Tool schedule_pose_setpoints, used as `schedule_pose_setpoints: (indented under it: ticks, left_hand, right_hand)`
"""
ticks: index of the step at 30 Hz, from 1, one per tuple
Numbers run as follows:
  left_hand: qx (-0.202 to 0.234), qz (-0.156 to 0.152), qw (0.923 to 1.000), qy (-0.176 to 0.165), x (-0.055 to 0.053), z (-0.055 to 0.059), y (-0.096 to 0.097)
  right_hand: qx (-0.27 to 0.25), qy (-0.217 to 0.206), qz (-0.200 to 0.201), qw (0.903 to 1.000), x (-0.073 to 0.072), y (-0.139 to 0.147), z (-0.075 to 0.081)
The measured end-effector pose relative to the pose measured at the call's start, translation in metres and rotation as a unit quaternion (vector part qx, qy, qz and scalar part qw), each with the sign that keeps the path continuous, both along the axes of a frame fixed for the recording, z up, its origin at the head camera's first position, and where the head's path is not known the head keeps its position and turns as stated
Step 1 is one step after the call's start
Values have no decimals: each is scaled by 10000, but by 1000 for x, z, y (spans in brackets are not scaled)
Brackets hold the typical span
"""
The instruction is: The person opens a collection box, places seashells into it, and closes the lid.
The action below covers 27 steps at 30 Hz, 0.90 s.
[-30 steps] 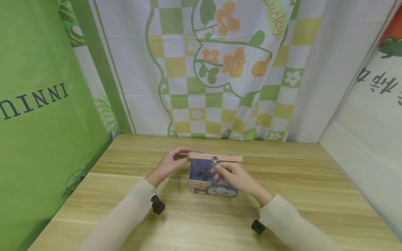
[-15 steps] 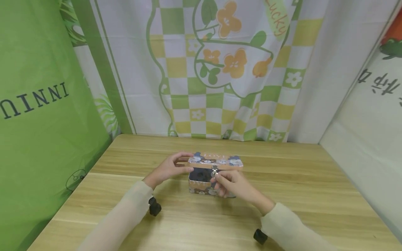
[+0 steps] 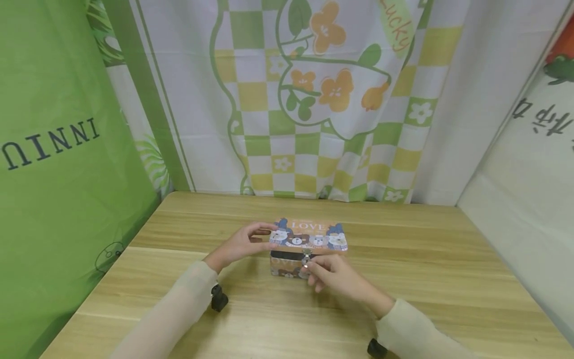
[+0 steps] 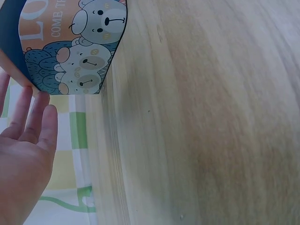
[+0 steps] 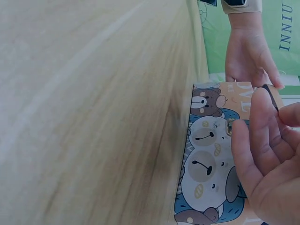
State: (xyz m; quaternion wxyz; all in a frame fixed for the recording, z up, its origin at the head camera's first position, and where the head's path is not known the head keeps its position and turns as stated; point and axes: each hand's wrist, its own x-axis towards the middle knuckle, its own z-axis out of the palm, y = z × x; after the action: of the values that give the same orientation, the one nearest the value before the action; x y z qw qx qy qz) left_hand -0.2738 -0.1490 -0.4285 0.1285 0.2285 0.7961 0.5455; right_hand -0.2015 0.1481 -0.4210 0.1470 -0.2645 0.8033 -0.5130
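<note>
A small tin box (image 3: 282, 269) printed with bears stands on the table, its hinged lid (image 3: 309, 234) marked LOVE tilted low over it. A dark gap shows between lid and front wall. At the lid's front edge my right hand (image 3: 337, 276) pinches the metal clasp (image 3: 307, 253) between thumb and finger. My left hand (image 3: 244, 244) is at the box's left side, fingers extended, fingertips right at the lid's edge. In the left wrist view those fingers (image 4: 35, 115) lie along the box's corner (image 4: 79, 70). The right wrist view has the box's printed front (image 5: 206, 159) beside my right fingers.
The box sits mid-table on a light wooden tabletop (image 3: 426, 269). A checked, flowered curtain (image 3: 314, 164) hangs behind the far edge. Green fabric (image 3: 67, 209) borders the left, white fabric (image 3: 524, 199) the right. Black wrist cameras (image 3: 219, 298) are strapped below both sleeves.
The lid has swung down and forward from standing raised to nearly closed, hiding the box's inside. My right hand has come down with the clasp; my left hand has lowered slightly beside it.
</note>
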Motion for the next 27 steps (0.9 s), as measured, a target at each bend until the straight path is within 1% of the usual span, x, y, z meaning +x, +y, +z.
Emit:
schedule_pose_setpoints:
  ticks: [5,9,18,23,27]
  left_hand:
    - [-61,20,10000,-26,0,-2,-1]
    - [-89,84,9999,-38,1,-4,-1]
    - [-304,125,9991,281,1,-5,1]
    - [-435,99,9977,503,0,-10,2]
    - [-476,104,9973,557,0,-13,3]
  right_hand:
    - [240,-7,-69,9997,2,1,-3]
    - [312,-98,-83,9994,4,-1,-6]
    - [355,-190,-186,9990,7,-4,-12]
    - [391,-281,-113,9988,8,-5,-17]
    - [398,-300,-115,9987,7,-5,-21]
